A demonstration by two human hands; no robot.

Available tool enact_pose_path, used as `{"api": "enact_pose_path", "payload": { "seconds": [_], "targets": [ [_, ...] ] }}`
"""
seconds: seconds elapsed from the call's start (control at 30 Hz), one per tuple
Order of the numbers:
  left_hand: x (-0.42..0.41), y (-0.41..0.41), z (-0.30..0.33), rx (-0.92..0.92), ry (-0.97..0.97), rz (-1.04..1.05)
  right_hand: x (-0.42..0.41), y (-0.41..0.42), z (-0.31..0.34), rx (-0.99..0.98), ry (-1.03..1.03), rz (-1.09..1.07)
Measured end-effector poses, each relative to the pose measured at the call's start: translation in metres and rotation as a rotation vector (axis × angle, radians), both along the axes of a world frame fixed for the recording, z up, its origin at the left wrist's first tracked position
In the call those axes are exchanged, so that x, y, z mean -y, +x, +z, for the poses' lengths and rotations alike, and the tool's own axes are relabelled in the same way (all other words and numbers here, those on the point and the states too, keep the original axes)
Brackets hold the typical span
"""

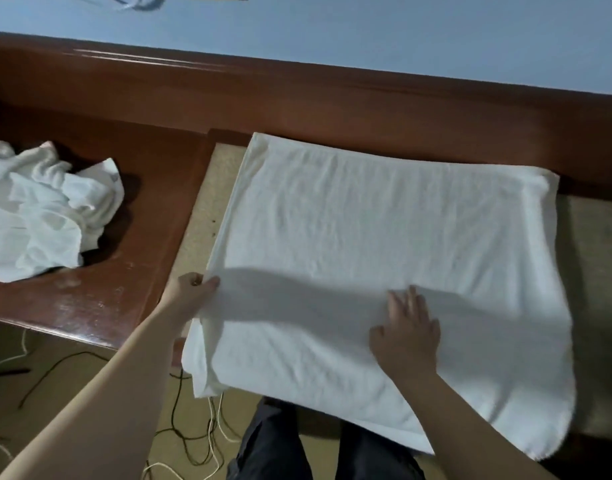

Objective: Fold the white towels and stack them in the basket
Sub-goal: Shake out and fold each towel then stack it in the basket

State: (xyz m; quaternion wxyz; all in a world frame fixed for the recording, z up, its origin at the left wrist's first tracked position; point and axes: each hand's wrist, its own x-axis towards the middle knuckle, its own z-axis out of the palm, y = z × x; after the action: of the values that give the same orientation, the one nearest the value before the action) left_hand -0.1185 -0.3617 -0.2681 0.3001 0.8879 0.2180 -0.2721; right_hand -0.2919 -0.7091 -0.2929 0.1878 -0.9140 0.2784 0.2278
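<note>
A large white towel (384, 237) lies spread flat over a low tan surface in front of me, its near edge hanging toward my legs. My left hand (190, 292) pinches the towel's left edge between thumb and fingers. My right hand (406, 330) lies flat on the towel's near middle with fingers straight and spread, pressing the cloth. A crumpled pile of white towels (45, 209) sits on the reddish wooden bench to the left. No basket is in view.
A reddish-brown wooden bench (131, 271) stands at left, and a wooden rail (332, 98) runs along the blue wall behind. Dark and white cords (200, 431) trail over the floor near my feet. A tan surface (595, 271) shows to the right of the towel.
</note>
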Motion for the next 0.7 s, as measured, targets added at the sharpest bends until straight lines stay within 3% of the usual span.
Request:
{"api": "enact_pose_path", "payload": {
  "seconds": [0.17, 0.3, 0.47, 0.7],
  "targets": [
    [-0.045, -0.030, 0.003, -0.267, -0.024, -0.338, -0.043, 0.016, 0.004, 0.075, -0.033, 0.034],
    [-0.069, -0.056, 0.003, -0.155, 0.021, -0.352, -0.115, 0.035, 0.012, 0.068, 0.044, 0.258],
    [-0.081, -0.081, -0.002, -0.092, 0.138, -0.504, -0.208, 0.057, 0.015, 0.003, 0.298, 0.486],
    [-0.102, -0.117, -0.023, 0.049, 0.161, -0.471, -0.289, 0.082, 0.023, -0.026, 0.201, 0.776]
  ]
}}
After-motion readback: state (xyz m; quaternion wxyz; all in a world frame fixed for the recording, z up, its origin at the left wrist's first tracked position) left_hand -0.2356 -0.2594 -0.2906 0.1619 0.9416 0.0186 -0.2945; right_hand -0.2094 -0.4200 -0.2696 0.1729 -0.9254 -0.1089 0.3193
